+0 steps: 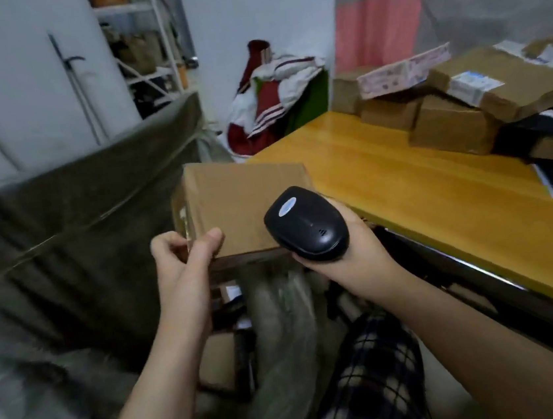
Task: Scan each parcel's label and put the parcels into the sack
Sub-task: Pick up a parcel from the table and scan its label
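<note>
My left hand (183,254) grips the near left corner of a brown cardboard parcel (243,199), thumb on top, and holds it in the air left of the table. No label shows on its upper face. My right hand (349,252) is wrapped round a black handheld scanner (306,225), whose head sits over the parcel's near right edge. Below both hands the whitish sack (282,329) stands open, with several parcels (223,360) lying inside it.
A yellow wooden table (420,186) runs along the right; a pile of brown parcels (462,98) and dark bags sits at its far end. A dark green sack (81,231) fills the left. Clothes are heaped by the back wall (272,92). A plaid-clad leg (373,377) is below.
</note>
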Action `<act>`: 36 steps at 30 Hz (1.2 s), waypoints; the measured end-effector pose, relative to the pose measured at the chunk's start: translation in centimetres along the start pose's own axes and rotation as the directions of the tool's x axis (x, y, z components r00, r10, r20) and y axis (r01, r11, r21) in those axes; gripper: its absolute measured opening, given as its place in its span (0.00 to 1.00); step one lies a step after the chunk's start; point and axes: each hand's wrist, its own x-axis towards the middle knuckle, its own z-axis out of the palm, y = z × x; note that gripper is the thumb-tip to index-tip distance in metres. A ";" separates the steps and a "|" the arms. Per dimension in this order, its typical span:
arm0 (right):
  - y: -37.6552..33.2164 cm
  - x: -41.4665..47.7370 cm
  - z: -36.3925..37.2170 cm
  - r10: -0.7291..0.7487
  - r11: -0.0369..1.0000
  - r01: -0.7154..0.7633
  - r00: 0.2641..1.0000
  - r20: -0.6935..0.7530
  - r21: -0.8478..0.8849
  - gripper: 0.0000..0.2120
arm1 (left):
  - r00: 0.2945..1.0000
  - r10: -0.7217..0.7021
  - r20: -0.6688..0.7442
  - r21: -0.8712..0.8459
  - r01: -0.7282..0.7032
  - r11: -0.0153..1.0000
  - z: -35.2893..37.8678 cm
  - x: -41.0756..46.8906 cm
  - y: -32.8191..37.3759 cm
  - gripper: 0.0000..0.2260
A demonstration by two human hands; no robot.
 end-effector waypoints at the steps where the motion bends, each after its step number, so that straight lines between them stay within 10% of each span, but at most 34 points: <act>1: 0.5 0.4 1.4 0.022 0.998 -0.024 0.999 0.028 0.055 0.36 | 0.995 0.090 -0.050 0.021 -0.089 0.996 -1.9 -0.3 -0.3 0.18; 8: 5.6 1.2 7.2 0.281 0.935 -0.296 0.954 0.101 0.195 0.29 | 0.865 0.437 -0.249 0.403 -0.318 0.858 -9.2 1.2 -3.6 0.20; 17: 12.0 0.6 9.5 0.683 0.619 -0.691 0.708 0.178 0.373 0.19 | 0.991 0.102 -0.086 0.635 -0.024 0.772 -6.1 5.3 -12.6 0.23; 24: 6.1 2.5 8.3 0.514 0.811 -0.516 0.853 0.088 0.277 0.20 | 0.975 -0.054 0.213 0.946 -0.192 0.262 -5.4 6.1 -15.4 0.34; 30: -0.7 4.5 1.6 0.375 0.785 -0.195 0.905 -0.200 0.588 0.16 | 0.982 0.131 0.135 0.932 -0.170 0.319 -5.3 8.5 -10.7 0.32; 36: 1.0 2.5 -0.8 0.458 0.888 -0.393 0.785 -0.417 0.236 0.09 | 0.940 0.067 0.335 0.921 -0.342 0.186 -2.0 8.4 -8.2 0.31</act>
